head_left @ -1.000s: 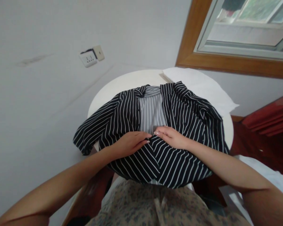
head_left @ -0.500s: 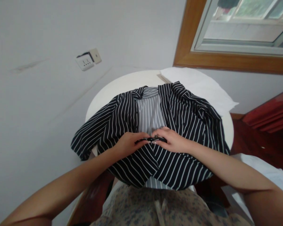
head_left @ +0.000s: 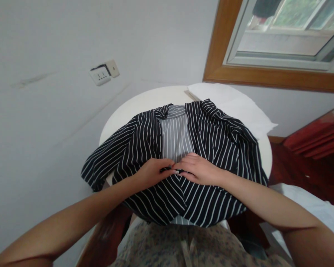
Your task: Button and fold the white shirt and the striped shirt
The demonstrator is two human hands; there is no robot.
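As the striped shirt [head_left: 219, 137] lies collar toward twelve o'clock, left hand [head_left: 151, 172] and right hand [head_left: 199, 170] pinch its front edges; both equally near.

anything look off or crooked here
The wall socket sits crooked, with a dark gap at its top edge. The striped shirt is bunched on the window side, and one sleeve hangs over the table edge.

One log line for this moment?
striped shirt: spread on round table | left hand: grips its front | right hand: grips its front
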